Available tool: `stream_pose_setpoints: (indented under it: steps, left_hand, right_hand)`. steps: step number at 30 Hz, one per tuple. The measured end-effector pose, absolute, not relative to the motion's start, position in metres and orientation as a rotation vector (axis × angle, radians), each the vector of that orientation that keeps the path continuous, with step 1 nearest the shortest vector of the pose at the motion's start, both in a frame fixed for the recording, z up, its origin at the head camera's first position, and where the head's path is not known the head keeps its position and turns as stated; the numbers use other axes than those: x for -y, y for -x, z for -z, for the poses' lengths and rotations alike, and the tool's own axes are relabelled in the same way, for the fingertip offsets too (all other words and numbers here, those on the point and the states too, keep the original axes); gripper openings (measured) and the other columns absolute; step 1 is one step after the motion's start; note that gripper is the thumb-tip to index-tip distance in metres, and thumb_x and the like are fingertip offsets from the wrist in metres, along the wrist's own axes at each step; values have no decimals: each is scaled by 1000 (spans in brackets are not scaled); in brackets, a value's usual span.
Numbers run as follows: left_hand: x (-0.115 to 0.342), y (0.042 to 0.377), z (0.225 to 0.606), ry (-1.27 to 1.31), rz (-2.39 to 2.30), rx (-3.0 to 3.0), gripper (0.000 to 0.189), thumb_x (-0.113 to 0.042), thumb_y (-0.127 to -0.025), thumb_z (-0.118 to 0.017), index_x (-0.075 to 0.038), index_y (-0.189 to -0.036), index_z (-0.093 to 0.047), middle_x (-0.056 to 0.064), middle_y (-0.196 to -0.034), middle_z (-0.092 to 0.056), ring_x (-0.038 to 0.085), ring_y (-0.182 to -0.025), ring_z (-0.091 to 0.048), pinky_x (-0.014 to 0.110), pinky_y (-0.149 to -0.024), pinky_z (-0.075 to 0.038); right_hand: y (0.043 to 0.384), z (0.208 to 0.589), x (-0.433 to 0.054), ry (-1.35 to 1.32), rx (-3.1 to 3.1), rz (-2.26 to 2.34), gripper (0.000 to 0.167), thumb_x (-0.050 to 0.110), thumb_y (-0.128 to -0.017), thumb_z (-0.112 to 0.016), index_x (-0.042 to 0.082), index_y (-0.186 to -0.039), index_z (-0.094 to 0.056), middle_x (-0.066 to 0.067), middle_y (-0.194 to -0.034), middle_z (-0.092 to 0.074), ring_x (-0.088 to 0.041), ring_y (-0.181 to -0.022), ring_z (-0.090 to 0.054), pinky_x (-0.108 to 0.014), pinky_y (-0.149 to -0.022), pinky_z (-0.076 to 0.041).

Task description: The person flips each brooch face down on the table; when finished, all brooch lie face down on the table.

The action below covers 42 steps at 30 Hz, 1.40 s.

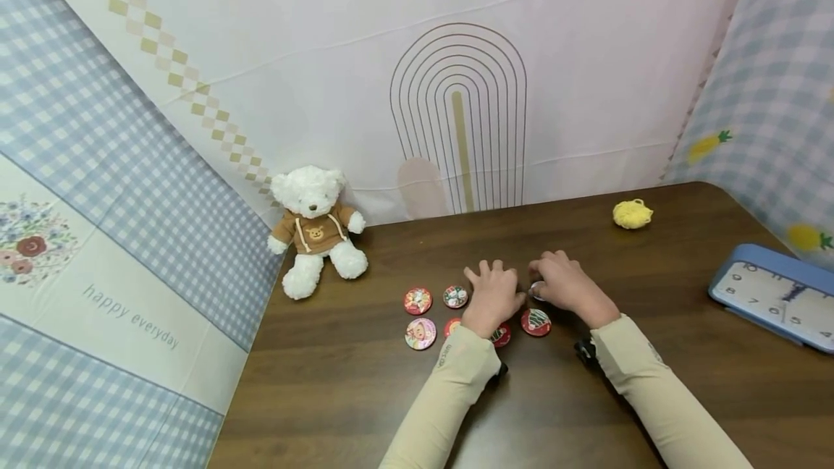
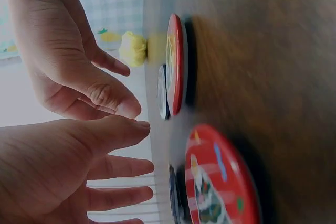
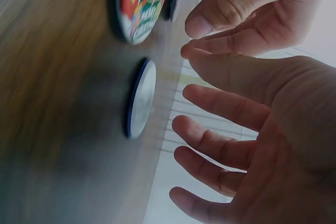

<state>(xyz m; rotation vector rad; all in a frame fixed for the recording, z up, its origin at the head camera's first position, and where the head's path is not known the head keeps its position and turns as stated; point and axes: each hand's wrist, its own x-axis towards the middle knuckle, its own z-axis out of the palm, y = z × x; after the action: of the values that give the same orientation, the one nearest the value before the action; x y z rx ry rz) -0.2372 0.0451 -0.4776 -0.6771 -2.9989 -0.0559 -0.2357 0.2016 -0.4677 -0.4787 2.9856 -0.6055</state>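
Note:
Several round button badges lie in two rows on the brown table. My left hand (image 1: 493,300) is spread over the middle of the rows, its fingers apart and holding nothing. It partly covers a red badge (image 1: 500,336). Close beside it, my right hand (image 1: 568,285) reaches over a white badge with a dark blue rim (image 3: 142,99), fingers loosely bent and clear of it. The two thumbs nearly meet in both wrist views. Just below the hands lies a red badge with a green tree (image 1: 536,322). Left of them are a green-and-white badge (image 1: 455,297) and a pink one (image 1: 420,334).
A white teddy bear (image 1: 313,226) in a brown hoodie sits at the back left. A yellow yarn bundle (image 1: 632,214) lies at the back right, and a blue-framed clock (image 1: 775,295) stands at the right. Patterned cloth hangs behind the table (image 1: 339,396).

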Motion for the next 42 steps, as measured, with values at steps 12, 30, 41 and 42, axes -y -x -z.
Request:
stream_pose_setpoints:
  steps: [12,30,41,42]
  left_hand:
    - [-22,238,472,609,83,3138,28,-49,-88,-76,-23,-98,-72,3,-116,-61,33,-119,-49,67,-102,-31]
    - [-4,242,477,606,43,3134,31,-31,-85,-79,-22,-115,-75,4,-118,-63,34,-117,-51,68,-99,-33]
    - [-3,244,474,648,56,3139,17,-26,-90,-74,-24,-106,-77,3,-113,-65,32,-112,-53,67,-98,-33]
    - [-3,244,473,656,61,3135,15,-26,-90,-74,-24,-104,-77,3,-113,-65,32,-112,-54,68,-98,-33]
  right_hand:
    - [243,472,-173,549,-2914,563,30,15,-85,-80,2,-110,-71,-13,-102,-59,-41,-101,-50,-61,-81,-41]
    - [248,474,-155,594,-2884,538,23,8,-82,-80,6,-104,-73,-11,-99,-59,-37,-96,-48,-59,-81,-40]
    - [250,477,-159,668,-2908,555,10,3,-82,-75,10,-85,-69,-6,-85,-55,-33,-85,-46,-51,-73,-38]
    - [250,476,-160,675,-2909,556,10,3,-83,-75,10,-84,-69,-6,-84,-54,-33,-84,-46,-51,-72,-37]
